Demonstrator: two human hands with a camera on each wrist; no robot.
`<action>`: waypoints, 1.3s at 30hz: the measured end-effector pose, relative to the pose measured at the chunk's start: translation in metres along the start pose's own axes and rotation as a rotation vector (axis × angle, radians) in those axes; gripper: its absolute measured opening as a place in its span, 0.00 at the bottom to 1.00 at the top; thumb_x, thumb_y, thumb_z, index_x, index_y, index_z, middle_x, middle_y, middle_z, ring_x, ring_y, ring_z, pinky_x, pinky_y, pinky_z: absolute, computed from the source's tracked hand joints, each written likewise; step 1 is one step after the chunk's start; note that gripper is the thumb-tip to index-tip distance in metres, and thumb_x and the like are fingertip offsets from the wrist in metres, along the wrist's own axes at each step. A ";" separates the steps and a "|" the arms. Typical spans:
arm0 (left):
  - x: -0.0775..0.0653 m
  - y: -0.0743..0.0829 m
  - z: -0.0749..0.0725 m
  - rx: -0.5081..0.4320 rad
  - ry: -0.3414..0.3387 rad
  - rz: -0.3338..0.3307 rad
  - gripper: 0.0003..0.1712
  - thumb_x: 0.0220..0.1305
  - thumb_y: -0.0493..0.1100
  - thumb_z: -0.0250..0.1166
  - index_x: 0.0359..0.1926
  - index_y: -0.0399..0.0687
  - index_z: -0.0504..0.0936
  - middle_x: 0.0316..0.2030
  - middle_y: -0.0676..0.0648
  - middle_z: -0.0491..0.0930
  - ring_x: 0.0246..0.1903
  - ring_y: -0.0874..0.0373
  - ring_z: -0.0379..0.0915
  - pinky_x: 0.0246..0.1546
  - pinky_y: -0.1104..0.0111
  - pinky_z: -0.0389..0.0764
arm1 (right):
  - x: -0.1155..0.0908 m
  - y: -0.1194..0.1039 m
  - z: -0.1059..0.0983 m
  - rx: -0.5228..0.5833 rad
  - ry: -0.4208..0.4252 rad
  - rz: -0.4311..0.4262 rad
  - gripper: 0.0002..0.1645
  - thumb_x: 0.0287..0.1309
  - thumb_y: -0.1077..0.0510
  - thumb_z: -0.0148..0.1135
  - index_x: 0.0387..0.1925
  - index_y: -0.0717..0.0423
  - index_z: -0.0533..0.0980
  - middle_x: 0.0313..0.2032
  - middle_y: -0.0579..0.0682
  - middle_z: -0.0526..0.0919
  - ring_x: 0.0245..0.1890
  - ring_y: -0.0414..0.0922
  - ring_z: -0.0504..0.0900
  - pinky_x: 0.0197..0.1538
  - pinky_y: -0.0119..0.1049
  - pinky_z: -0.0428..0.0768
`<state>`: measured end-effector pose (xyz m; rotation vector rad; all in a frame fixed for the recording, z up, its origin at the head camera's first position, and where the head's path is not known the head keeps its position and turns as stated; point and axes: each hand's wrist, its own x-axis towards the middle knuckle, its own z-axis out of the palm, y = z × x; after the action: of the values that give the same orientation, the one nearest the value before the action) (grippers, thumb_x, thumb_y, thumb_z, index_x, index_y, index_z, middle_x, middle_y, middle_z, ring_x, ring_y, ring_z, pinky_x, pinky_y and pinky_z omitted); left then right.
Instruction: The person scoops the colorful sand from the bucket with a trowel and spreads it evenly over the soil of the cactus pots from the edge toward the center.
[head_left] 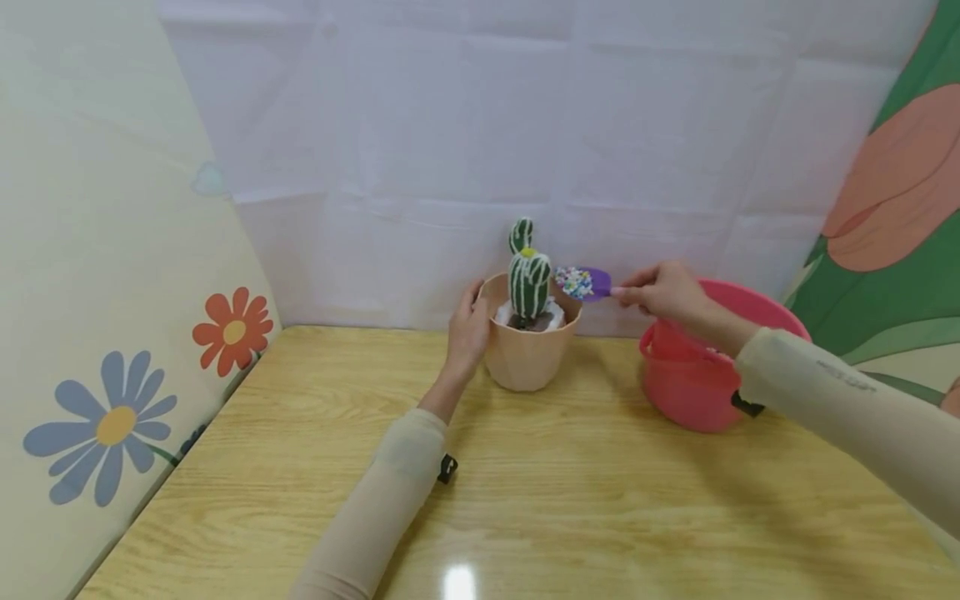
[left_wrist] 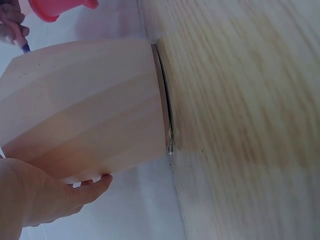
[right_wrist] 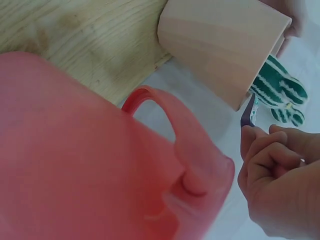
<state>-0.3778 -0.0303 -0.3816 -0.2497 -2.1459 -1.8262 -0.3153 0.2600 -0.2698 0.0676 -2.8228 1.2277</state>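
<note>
In the head view, a green cactus (head_left: 529, 285) with white stripes stands in a peach flower pot (head_left: 525, 362), among white material and a dark patch. My left hand (head_left: 468, 333) holds the pot at its left side near the rim; in the left wrist view its fingers (left_wrist: 95, 190) lie against the wall. My right hand (head_left: 667, 292) grips the pink handle of a small purple scoop (head_left: 600, 283). Small multicoloured pellets (head_left: 573, 282) fill the scoop, whose tip is at the pot's right rim. The right wrist view shows the scoop (right_wrist: 247, 114) edge-on.
A pink bucket (head_left: 686, 392) with a handle stands at the right, under my right forearm. Both stand on a wood-grain table (head_left: 570, 492), against a white cloth backdrop (head_left: 412, 150). Flower-patterned panels flank it.
</note>
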 end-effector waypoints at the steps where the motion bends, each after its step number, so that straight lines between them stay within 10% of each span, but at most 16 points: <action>1: 0.000 0.000 0.000 0.000 0.001 0.002 0.29 0.76 0.46 0.45 0.73 0.43 0.68 0.70 0.43 0.68 0.69 0.49 0.63 0.69 0.58 0.63 | 0.000 0.000 0.001 -0.009 0.005 -0.013 0.22 0.64 0.52 0.70 0.50 0.65 0.84 0.38 0.58 0.88 0.31 0.43 0.79 0.27 0.33 0.75; 39: 0.000 -0.002 -0.001 -0.009 -0.028 -0.016 0.29 0.78 0.48 0.44 0.74 0.45 0.66 0.71 0.44 0.67 0.67 0.48 0.65 0.67 0.54 0.67 | 0.001 -0.007 0.015 -0.179 0.119 -0.275 0.14 0.66 0.60 0.66 0.45 0.69 0.85 0.39 0.62 0.88 0.37 0.53 0.85 0.42 0.46 0.83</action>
<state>-0.3781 -0.0312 -0.3832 -0.2626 -2.1642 -1.8525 -0.3160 0.2443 -0.2749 0.3474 -2.6932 0.8887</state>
